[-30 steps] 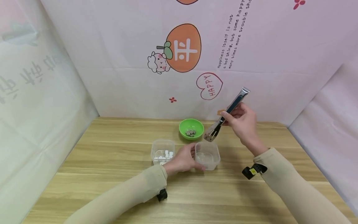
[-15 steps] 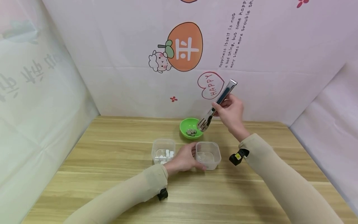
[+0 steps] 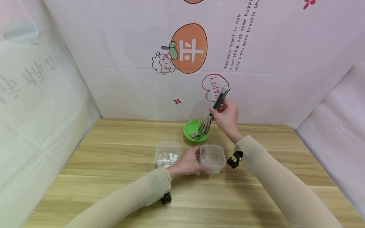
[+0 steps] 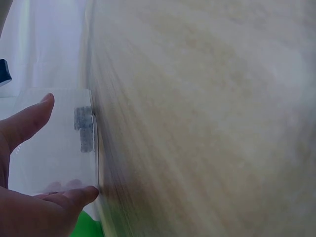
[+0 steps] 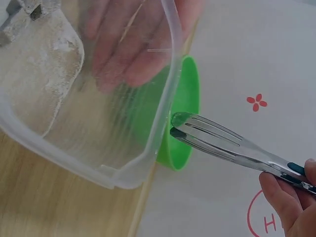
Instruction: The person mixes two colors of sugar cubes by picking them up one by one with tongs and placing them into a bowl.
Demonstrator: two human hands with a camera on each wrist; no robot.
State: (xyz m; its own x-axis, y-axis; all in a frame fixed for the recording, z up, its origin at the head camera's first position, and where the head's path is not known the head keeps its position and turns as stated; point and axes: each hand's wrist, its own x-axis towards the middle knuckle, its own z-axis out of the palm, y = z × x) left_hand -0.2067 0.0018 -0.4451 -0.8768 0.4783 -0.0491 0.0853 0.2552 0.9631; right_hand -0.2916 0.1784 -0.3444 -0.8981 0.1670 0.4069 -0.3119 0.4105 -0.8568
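My left hand (image 3: 188,161) grips the near-left side of a clear plastic container (image 3: 218,155), thumb at its front, fingers at its back. Grey blocky patches show low through its wall in the left wrist view. My right hand (image 3: 227,116) holds metal tongs (image 3: 215,106) with dark blue grips, slanting down to the left. Their slotted tips overlap the right part of a green bowl (image 3: 187,128), beside several small grey-brown pieces (image 3: 195,135). In the right wrist view, the two arms of the tongs stand slightly apart at the tips, at the bowl's rim.
A second clear plastic container (image 3: 166,146) with several white pieces (image 3: 171,157) stands left of my left hand, partly hidden by it. All stand on a wood-grain table (image 3: 119,171). A printed white cloth (image 3: 128,91) rises behind its back edge.
My right hand has carried the tongs leftward, so their tips have gone from beside the right container's rim to the green bowl. The left hand stays at the container.
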